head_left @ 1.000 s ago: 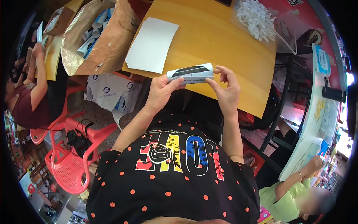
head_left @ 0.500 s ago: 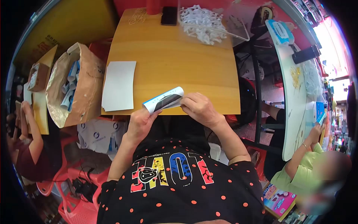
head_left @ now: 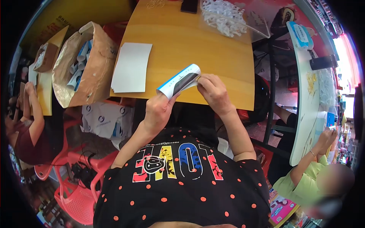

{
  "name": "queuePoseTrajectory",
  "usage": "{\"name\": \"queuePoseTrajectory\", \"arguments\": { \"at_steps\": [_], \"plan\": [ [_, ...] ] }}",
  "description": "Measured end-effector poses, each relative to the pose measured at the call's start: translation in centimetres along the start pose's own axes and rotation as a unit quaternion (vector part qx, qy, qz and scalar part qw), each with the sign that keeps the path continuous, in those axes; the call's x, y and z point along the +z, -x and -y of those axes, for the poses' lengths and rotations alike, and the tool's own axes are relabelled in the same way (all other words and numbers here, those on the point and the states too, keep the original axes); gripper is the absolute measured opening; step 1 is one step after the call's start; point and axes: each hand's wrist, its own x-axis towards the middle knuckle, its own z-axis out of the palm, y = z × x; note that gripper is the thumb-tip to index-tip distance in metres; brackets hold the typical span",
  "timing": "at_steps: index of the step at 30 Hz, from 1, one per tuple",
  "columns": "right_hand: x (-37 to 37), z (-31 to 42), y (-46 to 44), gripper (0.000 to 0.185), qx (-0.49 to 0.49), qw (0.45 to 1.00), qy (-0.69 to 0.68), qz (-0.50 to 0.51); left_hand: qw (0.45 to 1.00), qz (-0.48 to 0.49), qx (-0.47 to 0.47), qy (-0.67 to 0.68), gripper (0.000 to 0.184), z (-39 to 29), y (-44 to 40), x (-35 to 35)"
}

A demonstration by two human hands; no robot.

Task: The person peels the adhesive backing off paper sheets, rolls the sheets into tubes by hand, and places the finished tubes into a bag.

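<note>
A printed sheet rolled into a tube (head_left: 178,81), white with a blue edge and a dark picture, is held over the front edge of the wooden table. My left hand (head_left: 157,112) wraps round its lower left end. At the upper right end, my right hand (head_left: 213,91) has its fingers pinched together against the roll's loose edge. A small yellowish spot shows at those fingertips, too small to name. To the left lies a stack of white sheets (head_left: 131,68), blank side up.
A large brown paper bag (head_left: 97,72) with several rolled sheets stands left of the table (head_left: 190,41). At the back are a clear bin of small white pieces (head_left: 224,17), a phone (head_left: 189,5) and thin bands (head_left: 156,3). Other people sit at tables on both sides.
The view has tilted and shifted, so the table sits higher and further right. Both hands keep the rolled sheet; my right fingers stay pinched at its right end.
</note>
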Motion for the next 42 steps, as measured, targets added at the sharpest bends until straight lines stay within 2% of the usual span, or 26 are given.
{"name": "queuePoseTrajectory", "arguments": {
  "at_steps": [3,14,17,24,27,29,30,32,40,42],
  "plan": [
    [0.7,-0.3,0.0,0.026,-0.019,0.999,-0.015,-0.02,1.0,0.014,-0.015,-0.004,0.015,-0.1,0.3,-0.4],
    [1.0,-0.4,0.1,0.028,-0.02,1.0,-0.013,-0.012,0.997,-0.015,0.074,-0.021,0.019,0.6,0.5,-0.5],
    [1.2,-0.4,-0.2,0.028,-0.04,0.998,-0.032,-0.044,0.997,-0.01,0.075,-0.017,0.02,0.8,0.6,-0.5],
    [1.5,-0.7,0.7,0.028,-0.013,0.999,-0.03,-0.024,0.997,-0.006,0.071,-0.014,0.019,0.7,0.7,-0.6],
    [1.2,-0.5,0.7,0.028,0.036,0.997,-0.068,-0.021,0.996,-0.011,0.086,-0.025,0.02,0.9,0.6,-0.8],
    [-0.3,0.1,-0.4,0.021,0.183,0.961,-0.208,-0.01,0.992,-0.026,0.114,-0.039,0.022,1.5,0.6,-0.9],
    [-0.6,-0.2,-0.5,0.011,0.219,0.935,-0.28,-0.013,0.993,-0.025,0.113,-0.039,0.022,1.6,0.6,-1.1],
    [-1.7,-0.5,-0.9,0.007,0.323,0.893,-0.314,0.023,0.99,-0.016,0.13,-0.043,0.023,1.7,0.5,-1.3],
    [-2.3,-1.5,-1.7,0.009,0.293,0.91,-0.228,0.185,0.986,0.007,0.162,-0.034,0.027,1.9,0.5,-1.5],
    [-2.3,-1.5,-1.6,0.013,0.325,0.884,-0.26,0.212,0.986,0.016,0.161,-0.036,0.028,1.9,0.6,-1.5]
  ]
}}
